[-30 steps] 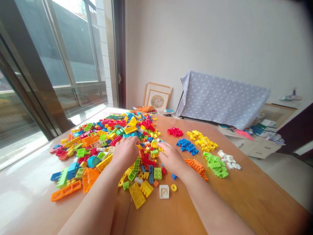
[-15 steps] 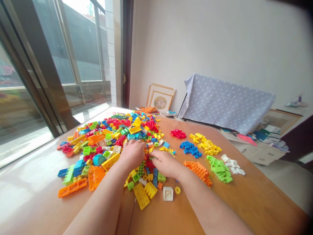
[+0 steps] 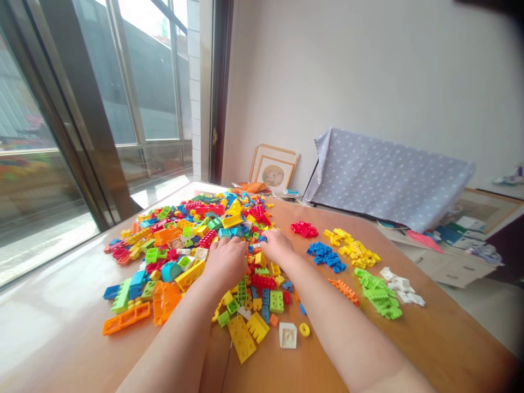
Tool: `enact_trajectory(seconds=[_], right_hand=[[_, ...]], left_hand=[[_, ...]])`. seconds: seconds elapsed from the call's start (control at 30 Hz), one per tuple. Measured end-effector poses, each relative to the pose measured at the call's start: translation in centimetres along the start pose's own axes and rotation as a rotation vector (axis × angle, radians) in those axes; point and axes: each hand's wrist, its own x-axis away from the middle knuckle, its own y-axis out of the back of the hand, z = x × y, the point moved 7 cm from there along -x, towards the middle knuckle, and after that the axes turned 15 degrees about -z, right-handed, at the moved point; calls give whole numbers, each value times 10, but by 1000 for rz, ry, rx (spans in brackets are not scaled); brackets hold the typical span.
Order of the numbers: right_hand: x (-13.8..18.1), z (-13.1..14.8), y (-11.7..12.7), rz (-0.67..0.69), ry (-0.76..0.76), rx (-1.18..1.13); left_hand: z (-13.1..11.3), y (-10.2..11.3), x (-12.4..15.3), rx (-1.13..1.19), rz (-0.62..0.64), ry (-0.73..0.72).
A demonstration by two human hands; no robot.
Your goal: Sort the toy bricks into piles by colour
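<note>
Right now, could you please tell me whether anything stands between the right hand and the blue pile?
Nothing visible stands between the right hand and the blue pile; the red pile lies farther back.

Fingers partly hidden at the mixed bricks; what they hold is not clear
The tips of the left hand and the right hand are out of sight; the right forearm covers a part of the orange bricks; this forearm and the left forearm are cut by the lower edge, as is the surface; the dotted cloth hides what is under it; the drawing in the leaning frame is too small to read.
</note>
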Motion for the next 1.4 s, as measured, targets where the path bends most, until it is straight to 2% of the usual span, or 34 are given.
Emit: enact_trajectory(seconds=[0.27,0.5,0.63,0.8,0.87,0.97,1.1,1.17,1.4], right_hand=[[-10,-5,-7,-36,-102,-60],[-5,-13,-6,-26,-178,-406],[7,-9,-4,102,-215,-701],[28,13,-2,439,-335,-1361],[32,20,1,508,-309,-1411],[32,24,2,503,-251,-1335],[16,13,6,206,-146,-824],[9,13,7,108,-95,-614],[2,32,-12,145,36,-358]], left_hand=[[0,1,0,9,0,9],[1,1,-1,32,-45,33],[5,1,-4,115,-109,81],[5,-2,-10,387,-216,68],[4,-3,-11,467,-224,56],[9,-3,-11,499,-222,119],[28,7,-11,442,-316,335],[35,12,-10,424,-362,403],[38,13,-10,435,-352,431]])
